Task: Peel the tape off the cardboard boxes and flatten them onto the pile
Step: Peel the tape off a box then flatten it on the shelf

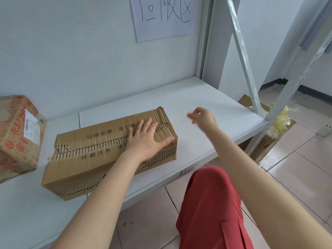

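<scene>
A long brown cardboard box (100,159) lies on the white shelf (206,105). Its top flaps are closed and the paper skin along the seam is torn away, which bares the corrugation. My left hand (147,139) presses flat on the right end of the top, fingers straight and spread. My right hand (202,117) hovers above the shelf to the right of the box, blurred, its fingertips pinched together on what looks like a small pale scrap of tape (189,112). A second box (18,133) with red print and a shipping label stands tilted at the far left.
A grey metal shelf post and brace (251,83) rise at the right. Below them, on the tiled floor, cardboard (269,141) lies with crumpled yellowish tape (282,119) on it. A handwritten paper sign (161,17) hangs on the wall. My red-trousered knee (210,203) is by the shelf edge.
</scene>
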